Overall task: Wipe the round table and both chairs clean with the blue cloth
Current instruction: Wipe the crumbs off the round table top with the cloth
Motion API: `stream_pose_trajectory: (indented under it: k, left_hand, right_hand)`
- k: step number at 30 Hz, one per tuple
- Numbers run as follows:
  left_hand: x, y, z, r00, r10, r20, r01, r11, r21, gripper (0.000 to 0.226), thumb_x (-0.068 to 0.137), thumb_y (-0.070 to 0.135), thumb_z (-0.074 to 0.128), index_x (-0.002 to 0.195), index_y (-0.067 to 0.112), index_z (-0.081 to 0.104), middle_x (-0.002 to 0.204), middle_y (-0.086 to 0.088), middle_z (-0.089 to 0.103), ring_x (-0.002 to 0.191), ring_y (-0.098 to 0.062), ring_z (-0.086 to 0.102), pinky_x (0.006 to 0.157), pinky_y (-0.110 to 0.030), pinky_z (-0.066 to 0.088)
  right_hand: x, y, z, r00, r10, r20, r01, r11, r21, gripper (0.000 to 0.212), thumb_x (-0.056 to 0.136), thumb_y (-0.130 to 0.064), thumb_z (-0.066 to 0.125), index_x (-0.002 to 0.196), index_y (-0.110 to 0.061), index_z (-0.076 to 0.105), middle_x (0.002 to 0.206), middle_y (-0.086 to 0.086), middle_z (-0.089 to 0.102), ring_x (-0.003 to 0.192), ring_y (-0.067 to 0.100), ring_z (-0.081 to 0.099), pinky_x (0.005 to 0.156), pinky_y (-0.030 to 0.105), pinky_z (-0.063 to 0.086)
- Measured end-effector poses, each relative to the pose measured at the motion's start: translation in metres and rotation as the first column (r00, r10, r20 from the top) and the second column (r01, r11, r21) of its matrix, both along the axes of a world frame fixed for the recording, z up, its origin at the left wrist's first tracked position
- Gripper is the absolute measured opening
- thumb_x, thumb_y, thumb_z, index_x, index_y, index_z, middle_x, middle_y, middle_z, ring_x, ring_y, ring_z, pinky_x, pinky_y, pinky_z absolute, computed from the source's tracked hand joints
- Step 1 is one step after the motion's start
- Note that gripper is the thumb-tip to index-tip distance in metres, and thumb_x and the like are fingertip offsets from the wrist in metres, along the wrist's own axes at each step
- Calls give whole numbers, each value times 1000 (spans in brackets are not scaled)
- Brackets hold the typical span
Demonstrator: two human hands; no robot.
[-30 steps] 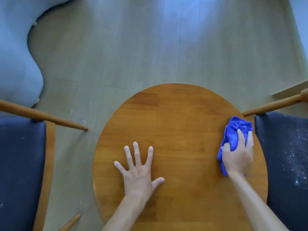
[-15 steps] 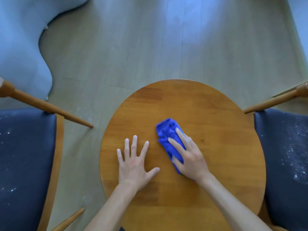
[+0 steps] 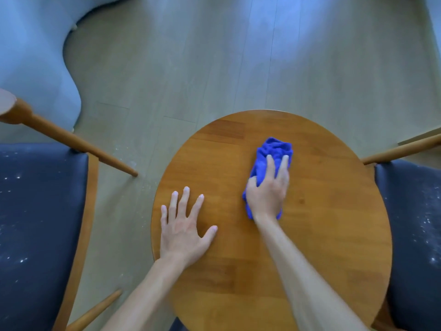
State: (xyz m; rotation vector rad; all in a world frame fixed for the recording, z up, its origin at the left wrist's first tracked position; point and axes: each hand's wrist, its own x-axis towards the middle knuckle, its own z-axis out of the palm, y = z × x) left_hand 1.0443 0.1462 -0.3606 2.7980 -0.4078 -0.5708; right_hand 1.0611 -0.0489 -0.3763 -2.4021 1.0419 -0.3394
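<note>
— Item one?
— Round brown wooden table (image 3: 322, 235), top facing up at me.

— Item two?
— Crumpled blue cloth (image 3: 272, 154), on the table a little beyond its centre. My right hand (image 3: 267, 192) lies on it, fingers stretched forward across the fabric, thumb at its left edge; a pressing grip, palm down.

— Left side?
— My left hand (image 3: 183, 228) rests flat on the table near its left rim, grip wide, fingers spread, holding nothing.

— Seating?
— Left chair with dark blue cushion (image 3: 38, 223) and right chair with dark blue cushion (image 3: 415, 235), both flecked white, flanking the table on pale wooden floor (image 3: 214, 68).
</note>
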Motion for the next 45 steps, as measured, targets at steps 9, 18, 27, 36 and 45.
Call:
stream_pose_trajectory:
  k: [9, 18, 27, 36, 45]
  left_hand:
    - [22, -40, 22, 963, 246, 108, -201, 926, -320, 67, 82, 49, 41, 144, 24, 38, 149, -15, 29, 134, -31, 27, 109, -44, 28]
    - [23, -103, -11, 946, 186, 266, -153, 978, -141, 64, 75, 26, 68, 136, 19, 49, 143, -23, 36, 113, -41, 43, 88, -48, 45]
    - [43, -233, -6, 912, -284, 296, 311, 949, -47, 72, 67, 47, 71, 134, 29, 50, 147, -14, 40, 121, -38, 47, 82, -41, 48]
    - [124, -102, -15, 923, -158, 350, 182, 983, -39, 60, 74, 36, 54, 133, 30, 52, 143, -11, 46, 98, -36, 55, 69, -40, 49]
    - [36, 7, -17, 871, 296, 393, -288, 954, -81, 53, 83, 40, 49, 132, 21, 56, 141, -15, 45, 92, -38, 46, 80, -49, 46]
  right_hand:
    - [-66, 8, 17, 902, 422, 90, -432, 886, 170, 51, 94, -33, 31, 141, -20, 48, 159, -3, 20, 147, 15, 18, 118, 44, 21]
    - [-130, -82, -22, 934, 221, -280, -284, 936, -209, 54, 95, -34, 32, 145, -17, 42, 158, 10, 27, 147, 29, 19, 119, 50, 13]
    - [-127, -87, -30, 954, 207, -218, -268, 915, -303, 53, 91, -31, 38, 139, -13, 52, 154, 13, 34, 143, 32, 29, 114, 53, 23]
    - [-127, -86, -27, 958, 210, -198, -257, 932, -256, 54, 91, -34, 36, 139, -14, 51, 155, 11, 33, 145, 30, 26, 117, 51, 16]
    - [-125, -80, -24, 955, 205, -215, -258, 931, -257, 55, 92, -33, 33, 140, -13, 50, 155, 14, 32, 145, 32, 24, 118, 52, 15]
